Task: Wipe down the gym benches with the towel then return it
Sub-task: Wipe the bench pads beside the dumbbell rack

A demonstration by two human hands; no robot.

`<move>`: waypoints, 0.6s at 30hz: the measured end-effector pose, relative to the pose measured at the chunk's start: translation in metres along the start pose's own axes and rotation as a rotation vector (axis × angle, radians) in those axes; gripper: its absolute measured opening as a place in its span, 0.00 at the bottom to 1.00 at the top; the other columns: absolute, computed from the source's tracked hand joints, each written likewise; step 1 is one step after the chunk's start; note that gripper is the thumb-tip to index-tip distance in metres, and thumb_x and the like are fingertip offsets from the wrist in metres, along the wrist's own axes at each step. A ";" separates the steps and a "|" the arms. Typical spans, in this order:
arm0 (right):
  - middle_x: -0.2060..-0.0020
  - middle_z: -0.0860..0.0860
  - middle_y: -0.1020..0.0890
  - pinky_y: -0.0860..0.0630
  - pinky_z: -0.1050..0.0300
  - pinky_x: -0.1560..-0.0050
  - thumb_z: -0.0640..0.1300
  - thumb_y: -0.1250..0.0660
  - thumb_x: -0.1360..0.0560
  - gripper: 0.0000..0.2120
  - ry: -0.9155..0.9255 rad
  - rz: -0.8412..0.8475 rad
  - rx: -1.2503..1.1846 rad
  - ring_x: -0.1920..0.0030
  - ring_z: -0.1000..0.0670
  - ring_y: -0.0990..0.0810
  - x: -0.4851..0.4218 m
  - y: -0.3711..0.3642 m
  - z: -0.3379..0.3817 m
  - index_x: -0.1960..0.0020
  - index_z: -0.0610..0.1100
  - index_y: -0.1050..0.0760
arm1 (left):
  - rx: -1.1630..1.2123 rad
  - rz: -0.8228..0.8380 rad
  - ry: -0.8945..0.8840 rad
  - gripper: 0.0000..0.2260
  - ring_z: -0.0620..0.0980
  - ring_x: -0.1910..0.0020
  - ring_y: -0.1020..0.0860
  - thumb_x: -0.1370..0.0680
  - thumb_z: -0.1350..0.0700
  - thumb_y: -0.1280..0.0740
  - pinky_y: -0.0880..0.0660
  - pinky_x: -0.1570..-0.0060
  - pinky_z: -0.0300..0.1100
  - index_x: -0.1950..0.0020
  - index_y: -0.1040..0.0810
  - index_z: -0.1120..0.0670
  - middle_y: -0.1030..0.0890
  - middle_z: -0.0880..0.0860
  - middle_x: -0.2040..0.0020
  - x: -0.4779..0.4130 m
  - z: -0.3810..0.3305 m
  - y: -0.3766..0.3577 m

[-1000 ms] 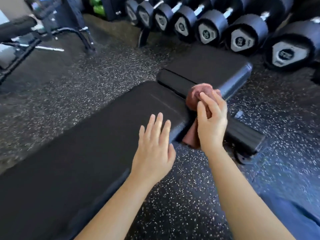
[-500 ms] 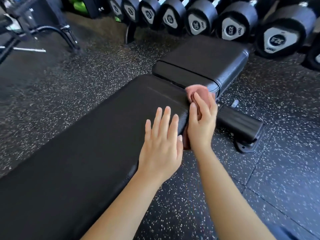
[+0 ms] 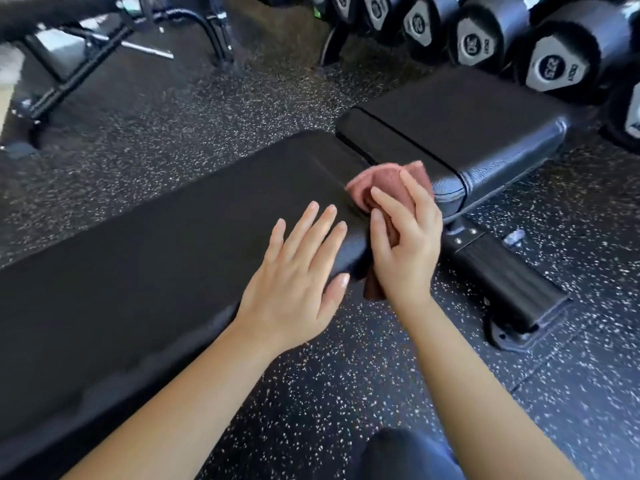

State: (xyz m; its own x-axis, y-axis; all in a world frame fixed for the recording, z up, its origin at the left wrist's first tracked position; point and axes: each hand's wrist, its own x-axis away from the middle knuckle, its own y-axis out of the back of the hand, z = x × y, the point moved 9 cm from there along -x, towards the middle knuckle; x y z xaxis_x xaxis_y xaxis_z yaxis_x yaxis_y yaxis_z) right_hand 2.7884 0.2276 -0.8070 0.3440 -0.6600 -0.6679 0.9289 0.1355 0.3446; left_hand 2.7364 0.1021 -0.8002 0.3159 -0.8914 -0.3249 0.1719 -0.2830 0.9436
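A black padded gym bench (image 3: 149, 258) runs from the lower left to the middle, with its separate seat pad (image 3: 460, 133) beyond a narrow gap. My right hand (image 3: 405, 244) grips a reddish-brown towel (image 3: 375, 183) bunched at the gap, at the near edge of the long pad. Part of the towel hangs below my palm. My left hand (image 3: 298, 275) lies flat, fingers straight and spread, on the pad's near edge just left of the towel.
A row of black dumbbells (image 3: 554, 60) lines the back right. The bench's foot bar (image 3: 502, 282) juts out on the speckled rubber floor (image 3: 346, 393) to the right. Another bench frame (image 3: 69, 74) stands at the back left. My knee (image 3: 405, 455) shows at the bottom.
My right hand has dragged the towel left from the seat pad's corner onto the end of the long pad. My left hand has stayed flat on the pad's edge.
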 end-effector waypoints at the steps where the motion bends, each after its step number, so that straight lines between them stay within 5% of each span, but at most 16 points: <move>1: 0.38 0.41 0.26 0.37 0.57 0.36 0.37 0.33 0.27 0.10 -0.005 0.006 -0.012 0.39 0.46 0.29 0.001 0.000 -0.001 0.46 0.42 0.20 | -0.004 0.005 0.005 0.25 0.59 0.28 0.39 0.22 0.50 0.48 0.42 0.33 0.60 0.31 0.32 0.63 0.35 0.60 0.29 0.000 0.000 0.000; 5: 0.37 0.39 0.27 0.36 0.54 0.37 0.37 0.34 0.26 0.10 -0.088 -0.063 -0.065 0.37 0.52 0.34 0.010 0.004 0.002 0.46 0.40 0.20 | -0.032 0.004 0.033 0.25 0.59 0.27 0.42 0.22 0.50 0.49 0.43 0.32 0.59 0.30 0.35 0.63 0.38 0.61 0.27 0.001 -0.002 0.005; 10: 0.39 0.36 0.27 0.34 0.42 0.37 0.37 0.34 0.26 0.12 -0.090 -0.186 0.012 0.38 0.35 0.30 0.063 -0.006 0.045 0.44 0.37 0.22 | -0.179 -0.141 0.191 0.24 0.61 0.27 0.42 0.23 0.52 0.46 0.43 0.34 0.61 0.29 0.34 0.61 0.38 0.62 0.27 0.041 0.016 0.027; 13: 0.39 0.38 0.27 0.39 0.46 0.33 0.38 0.34 0.27 0.11 0.024 -0.129 0.022 0.38 0.31 0.31 0.086 -0.020 0.073 0.46 0.39 0.20 | -0.317 -0.137 0.258 0.23 0.60 0.28 0.41 0.22 0.51 0.46 0.44 0.35 0.60 0.29 0.35 0.60 0.37 0.61 0.27 0.102 0.036 0.025; 18: 0.43 0.39 0.23 0.32 0.47 0.39 0.41 0.35 0.25 0.09 0.397 -0.067 0.113 0.44 0.35 0.25 0.038 -0.007 0.046 0.48 0.42 0.19 | -0.443 -0.162 0.321 0.22 0.56 0.30 0.36 0.22 0.51 0.46 0.39 0.38 0.59 0.30 0.34 0.58 0.33 0.58 0.29 0.145 0.059 0.019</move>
State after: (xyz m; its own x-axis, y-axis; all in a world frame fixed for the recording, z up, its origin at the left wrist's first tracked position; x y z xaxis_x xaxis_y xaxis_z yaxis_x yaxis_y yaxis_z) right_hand 2.7885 0.1681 -0.8044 0.3301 -0.3258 -0.8859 0.9378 0.0060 0.3472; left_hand 2.7300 -0.0531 -0.8258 0.5089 -0.6770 -0.5316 0.5949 -0.1697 0.7857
